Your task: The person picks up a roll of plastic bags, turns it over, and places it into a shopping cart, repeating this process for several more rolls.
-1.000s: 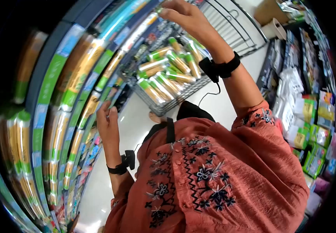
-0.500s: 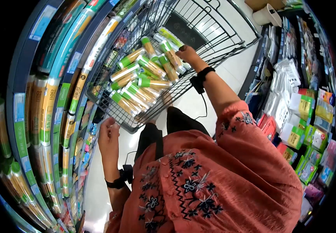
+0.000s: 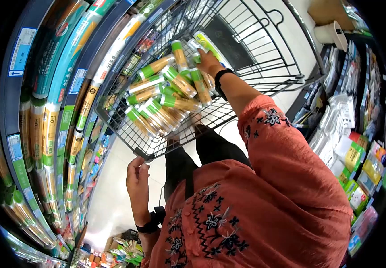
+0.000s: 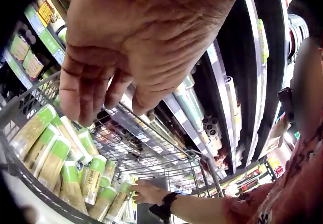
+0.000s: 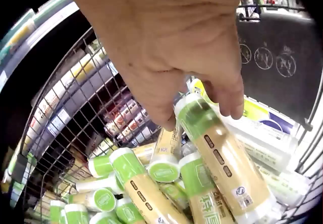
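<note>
In the head view, a black wire shopping cart [image 3: 157, 154] holds several wrapped rolls [image 3: 182, 82] with green ends and tan bodies. My right hand [image 3: 208, 62] reaches into it. The right wrist view shows that hand [image 5: 171, 52] gripping the green end of one tan roll [image 5: 227, 168], thumb on one side and fingers on the other. Beside this roll lie white wrapped rolls [image 5: 262, 140] and a yellow-green package [image 3: 213, 48]. My left hand [image 3: 138, 183] hangs by the cart's near corner, fingers loosely bent and nothing in them.
Shelves [image 3: 16, 76] packed with upright rolls run along the left side. At the right, a rack carries bagged goods [image 3: 340, 116] and colourful packets [image 3: 356, 156]. A white bin-like tub [image 3: 331, 35] stands at the upper right. My legs [image 3: 219, 138] are close to the cart.
My right hand has come down from beside the left shelf into the cart and onto a roll. My left hand now hangs farther right, away from the shelf and by the cart corner.
</note>
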A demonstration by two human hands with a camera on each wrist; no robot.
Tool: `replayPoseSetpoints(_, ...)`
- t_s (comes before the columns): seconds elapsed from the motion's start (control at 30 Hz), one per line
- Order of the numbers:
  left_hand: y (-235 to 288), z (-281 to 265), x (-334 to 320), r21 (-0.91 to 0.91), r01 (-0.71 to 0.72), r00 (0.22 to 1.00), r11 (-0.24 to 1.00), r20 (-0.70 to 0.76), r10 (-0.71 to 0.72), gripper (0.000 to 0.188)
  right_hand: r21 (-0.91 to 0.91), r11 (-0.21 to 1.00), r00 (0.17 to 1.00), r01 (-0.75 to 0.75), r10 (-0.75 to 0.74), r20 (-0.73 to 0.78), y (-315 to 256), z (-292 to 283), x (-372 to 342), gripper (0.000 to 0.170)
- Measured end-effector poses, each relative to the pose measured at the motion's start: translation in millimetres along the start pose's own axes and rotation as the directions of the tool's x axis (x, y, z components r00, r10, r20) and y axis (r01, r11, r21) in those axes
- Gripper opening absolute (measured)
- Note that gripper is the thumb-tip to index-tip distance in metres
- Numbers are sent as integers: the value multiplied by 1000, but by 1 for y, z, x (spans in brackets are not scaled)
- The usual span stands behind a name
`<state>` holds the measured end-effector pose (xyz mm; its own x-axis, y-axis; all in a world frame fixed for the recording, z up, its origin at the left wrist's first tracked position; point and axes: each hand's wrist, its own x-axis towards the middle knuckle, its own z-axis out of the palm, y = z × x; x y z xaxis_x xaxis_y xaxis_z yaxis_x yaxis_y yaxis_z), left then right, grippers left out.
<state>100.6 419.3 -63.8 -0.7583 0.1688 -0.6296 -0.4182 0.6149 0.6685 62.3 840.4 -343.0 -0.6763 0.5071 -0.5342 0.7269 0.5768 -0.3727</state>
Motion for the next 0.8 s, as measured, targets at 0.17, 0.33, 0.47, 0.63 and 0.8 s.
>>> replayPoseSetpoints(0.17, -7, 7, -4, 70, 75, 997, 995, -23, -74, 33, -43, 999, 1000, -20, 20, -7, 6, 15, 16, 67)
replayPoseSetpoints(0.33, -14, 7, -6, 101, 81, 997, 992, 1, -82, 33, -87, 996, 998, 1, -6, -62, 9, 24, 22, 60)
replayPoseSetpoints(0.47, -11, 7, -4, 129, 75, 997, 989, 21, -78, 33, -126, 992, 995, 5, -18, -103, 16, 38, 25, 52)
replayPoseSetpoints(0.63, -17, 3, -3, 131, 22, 999, 991, 20, -25, 33, -141, 989, 998, -46, 51, 26, 16, 15, 15, 66)
replayPoseSetpoints(0.8, -2, 0, 3, 102, -7, 998, 995, 55, 1, 37, -158, 987, 992, -22, 41, 122, 14, -20, -2, 60)
